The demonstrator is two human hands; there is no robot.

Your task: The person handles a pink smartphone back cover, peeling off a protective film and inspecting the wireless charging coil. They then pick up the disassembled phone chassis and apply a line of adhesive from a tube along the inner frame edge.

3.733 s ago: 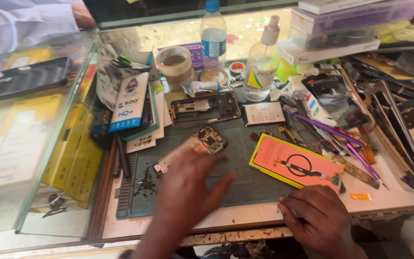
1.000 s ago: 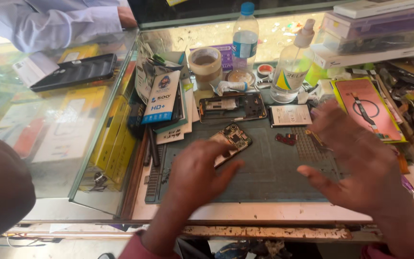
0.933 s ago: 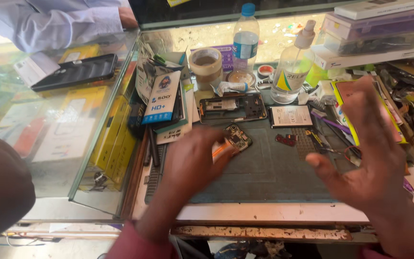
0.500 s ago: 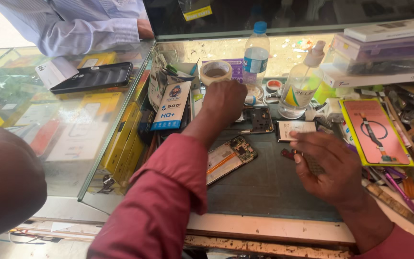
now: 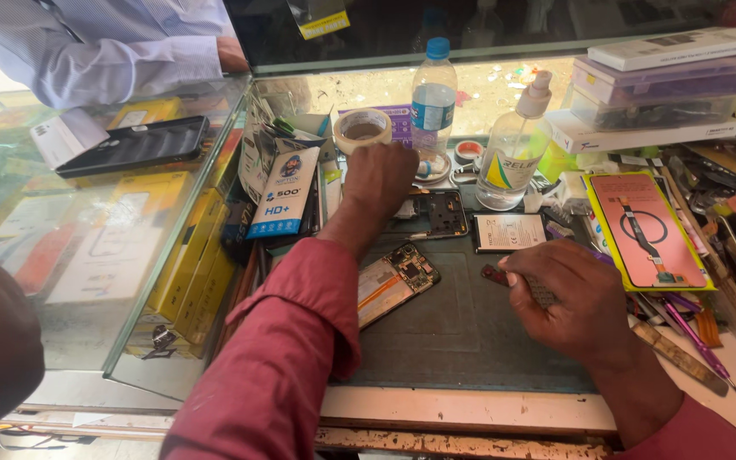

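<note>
Workbench (image 5: 470,409) fills the lower centre of the frame, with a glass display case (image 5: 87,255) along its left side. A dark green work mat (image 5: 462,332) covers the bench middle. A second person's pale-sleeved arm (image 5: 129,60) rests on the case at upper left, beside a black phone (image 5: 134,145).

Left arm, in a red sleeve (image 5: 283,358), runs from bottom centre diagonally up to the upper middle. Left hand (image 5: 378,177) is extended, back upward, knuckles bent, fingers curled downward just below a roll of tape (image 5: 362,129). Whether the fingers pinch anything cannot be told; their tips are hidden.

Right hand (image 5: 568,298) lies at right centre on the mat, back upward, wrist bent, fingers drawn together and curled over a small dark part (image 5: 494,274) at the fingertips. Contact looks likely, but the grip itself is not clear.

Opened phone (image 5: 395,281), circuit side up, lies on the mat between the two arms, touching neither hand. A phone frame (image 5: 440,213) and a flat battery (image 5: 508,232) lie above it. A water bottle (image 5: 433,98) and a pump bottle (image 5: 514,149) stand behind. A pink-and-yellow packet (image 5: 647,232) lies at right.
</note>
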